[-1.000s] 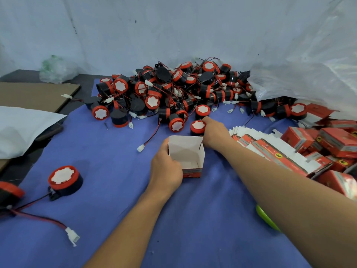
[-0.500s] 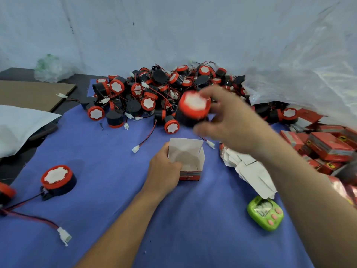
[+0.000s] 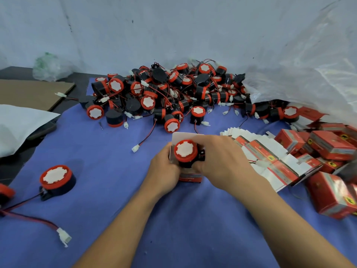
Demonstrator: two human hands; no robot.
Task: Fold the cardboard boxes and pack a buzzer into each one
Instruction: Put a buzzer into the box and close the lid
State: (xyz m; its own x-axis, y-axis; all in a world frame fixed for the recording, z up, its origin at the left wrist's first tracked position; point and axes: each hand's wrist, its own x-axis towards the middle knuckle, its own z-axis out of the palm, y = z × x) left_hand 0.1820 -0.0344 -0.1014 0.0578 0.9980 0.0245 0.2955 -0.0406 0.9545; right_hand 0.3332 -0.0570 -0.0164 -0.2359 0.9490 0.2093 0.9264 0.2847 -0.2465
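Cardboard box (image 3: 190, 178), open-topped on the blue cloth (image 3: 108, 171), gripped at its left side by the curled left hand (image 3: 163, 172); a red-capped buzzer (image 3: 185, 151), apparently partly inside its mouth, is pinched by the right hand (image 3: 222, 163).

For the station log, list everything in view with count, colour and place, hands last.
Round plastic buzzer: one, red-black with white face, over the box.
Open cardboard box: one, red outside, white inside, centre.
Piled buzzers: many, red-black, at the back.
Stray buzzers: two, red-black, left, one cropped.
Flat unfolded boxes: fanned stack, red-white, right of the hands.
Folded boxes: heap, red, far right.
Cloth: one, blue, covering the worktop.
Clear plastic bag: one, back right.
Brown cardboard sheet: one, back left.
White sack: one, left edge.
Left hand: grips the open box.
Right hand: holds the buzzer.
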